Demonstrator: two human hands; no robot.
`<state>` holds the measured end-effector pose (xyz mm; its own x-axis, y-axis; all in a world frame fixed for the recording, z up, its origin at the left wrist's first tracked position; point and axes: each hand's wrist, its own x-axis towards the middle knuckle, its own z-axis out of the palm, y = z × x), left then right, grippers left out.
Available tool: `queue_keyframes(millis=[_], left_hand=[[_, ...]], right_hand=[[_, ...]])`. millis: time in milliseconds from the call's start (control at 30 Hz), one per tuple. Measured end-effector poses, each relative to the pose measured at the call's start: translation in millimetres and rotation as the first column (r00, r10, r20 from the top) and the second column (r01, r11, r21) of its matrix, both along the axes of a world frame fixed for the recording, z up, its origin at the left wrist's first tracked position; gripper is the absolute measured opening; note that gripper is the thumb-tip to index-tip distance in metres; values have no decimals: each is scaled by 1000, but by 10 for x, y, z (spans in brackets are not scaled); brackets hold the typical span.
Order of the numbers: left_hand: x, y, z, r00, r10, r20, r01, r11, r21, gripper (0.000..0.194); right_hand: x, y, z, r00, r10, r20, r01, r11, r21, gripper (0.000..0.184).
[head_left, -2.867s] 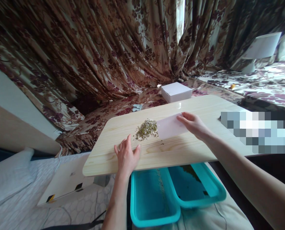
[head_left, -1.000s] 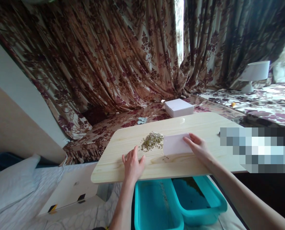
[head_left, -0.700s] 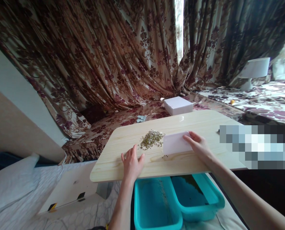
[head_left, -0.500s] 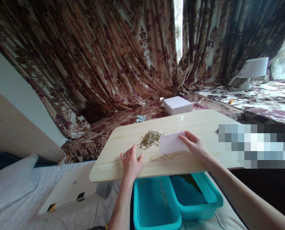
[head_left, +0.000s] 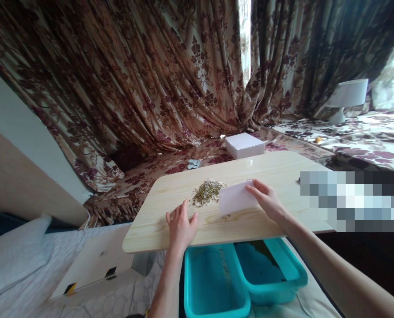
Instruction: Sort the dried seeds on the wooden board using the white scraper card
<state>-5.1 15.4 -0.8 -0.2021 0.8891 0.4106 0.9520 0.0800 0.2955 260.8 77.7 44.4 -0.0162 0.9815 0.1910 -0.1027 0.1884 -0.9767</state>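
On the pale wood-grain tabletop [head_left: 170,223] lies a loose pile of small greenish-brown grains [head_left: 207,192], too fine to name exactly. My right hand [head_left: 266,201] grips a white flat scraper-like card [head_left: 236,197] by its right end, thumb on the near face. The card stands tilted, its left edge at the right side of the pile. A few stray grains [head_left: 226,217] sit just below it. My left hand [head_left: 181,225] rests on the tabletop near its front edge, fingers apart and holding nothing, a little below and left of the pile.
Two turquoise tubs [head_left: 217,282] stand under the table's front edge; the right one holds some greenish material [head_left: 261,249]. A white box [head_left: 245,145] sits behind the table. A lamp [head_left: 349,93] stands at the far right, and a white board [head_left: 94,260] lies at left.
The view has shifted very slightly. The card and both hands hold nearly the same places relative to the pile.
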Motion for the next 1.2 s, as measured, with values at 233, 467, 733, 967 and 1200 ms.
queue_keyframes(millis=[233,467,733,967,1200], left_hand=[[-19,0,-10,1000,-7,-12,7,1000,0,52],[-8,-4,-2,1000,-13,-13,13,1000,2,51],[-15,-3,0,1000,-14,-8,14,1000,-11,52],[-18,-6,26,1000,-3,22,5,997,-71,53],[-70,19,-2,999,-26,46,31,993,-115,56]], right_hand=[[-288,86,73,983,167,78,-166,986,-18,21],[-314,172,52,967,224,122,-218,974,-58,16],[-131,299,112,947,238,218,-210,967,-144,15],[-406,210,250,912,364,190,-340,929,-148,13],[-628,159,166,830,508,230,-465,858,-216,11]])
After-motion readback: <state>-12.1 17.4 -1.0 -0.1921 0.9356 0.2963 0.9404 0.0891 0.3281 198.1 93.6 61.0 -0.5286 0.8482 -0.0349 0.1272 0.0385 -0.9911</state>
